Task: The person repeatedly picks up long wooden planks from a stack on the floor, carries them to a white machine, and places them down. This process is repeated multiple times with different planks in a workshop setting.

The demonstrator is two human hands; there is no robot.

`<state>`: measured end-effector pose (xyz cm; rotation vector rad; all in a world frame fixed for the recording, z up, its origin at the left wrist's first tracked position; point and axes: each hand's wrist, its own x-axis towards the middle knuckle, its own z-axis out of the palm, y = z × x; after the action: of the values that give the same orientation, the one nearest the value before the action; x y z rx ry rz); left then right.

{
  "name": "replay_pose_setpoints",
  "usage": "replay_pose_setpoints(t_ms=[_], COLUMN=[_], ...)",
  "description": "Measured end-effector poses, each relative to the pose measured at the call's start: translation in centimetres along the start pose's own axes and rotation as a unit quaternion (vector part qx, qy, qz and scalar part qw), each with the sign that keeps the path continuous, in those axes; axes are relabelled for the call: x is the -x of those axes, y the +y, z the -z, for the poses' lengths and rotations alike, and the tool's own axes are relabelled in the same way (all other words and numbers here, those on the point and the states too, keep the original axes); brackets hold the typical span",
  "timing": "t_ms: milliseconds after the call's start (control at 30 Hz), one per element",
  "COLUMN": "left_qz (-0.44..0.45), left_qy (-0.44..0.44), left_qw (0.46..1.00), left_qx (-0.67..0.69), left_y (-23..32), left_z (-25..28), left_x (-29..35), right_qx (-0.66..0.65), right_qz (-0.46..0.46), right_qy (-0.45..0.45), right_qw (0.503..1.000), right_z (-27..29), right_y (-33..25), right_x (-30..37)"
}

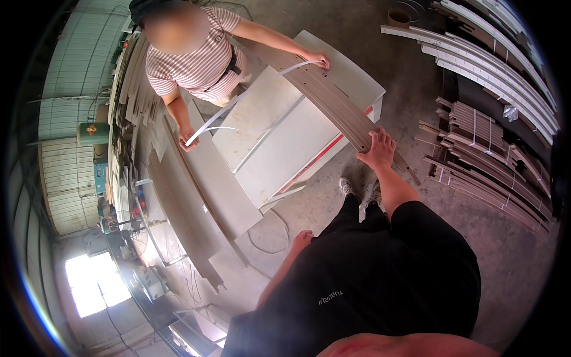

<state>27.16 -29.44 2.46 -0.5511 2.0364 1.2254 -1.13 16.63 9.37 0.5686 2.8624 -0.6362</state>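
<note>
A long brown grooved board [333, 107] lies slantwise across the white worktable [253, 134]. My right hand [379, 150] grips its near end, thumb on one side and fingers at the far edge. At my waist hangs my left hand [303, 238], fingers curled; whether anything is inside them is hidden. Across the table a person in a striped shirt [199, 74] holds a thin white strip [229, 107] between both hands. One of that person's hands [318, 59] rests by the board's far end, the other [187, 138] holds the strip's lower end out to the left.
Stacks of brown boards [476, 134] and white profiles [476, 50] stand at the right. Further long brown panels [178, 214] lie left of the table. A cable [267, 250] loops on the floor. A green tank [93, 133] stands by the left wall.
</note>
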Motion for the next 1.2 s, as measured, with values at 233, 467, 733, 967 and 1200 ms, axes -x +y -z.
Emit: replay_pose_setpoints(t_ms=[233,467,733,967,1200], left_qz=[-0.03,-0.026,-0.03,-0.026,-0.018], left_qy=[-0.003,0.012,0.017,0.02,0.022], left_qw=[1.0,0.998,0.994,0.996,0.995], left_qx=[-0.003,-0.048,-0.103,-0.086,-0.099], left_y=[0.2,2.5,4.1,5.7,6.8], left_z=[-0.4,-0.8,-0.8,-0.9,-1.1], left_x=[0.1,1.1,1.7,2.4,3.0], right_qx=[0.002,-0.004,-0.004,-0.003,-0.002], right_qz=[0.004,0.005,0.007,0.01,0.006], right_qy=[0.012,0.012,0.016,0.025,0.016], right_qw=[1.0,1.0,1.0,1.0,1.0], right_z=[-0.5,-0.6,-0.3,-0.7,-0.2], right_y=[0.1,0.1,0.1,0.4,0.1], right_x=[-0.1,-0.2,-0.2,-0.2,0.0])
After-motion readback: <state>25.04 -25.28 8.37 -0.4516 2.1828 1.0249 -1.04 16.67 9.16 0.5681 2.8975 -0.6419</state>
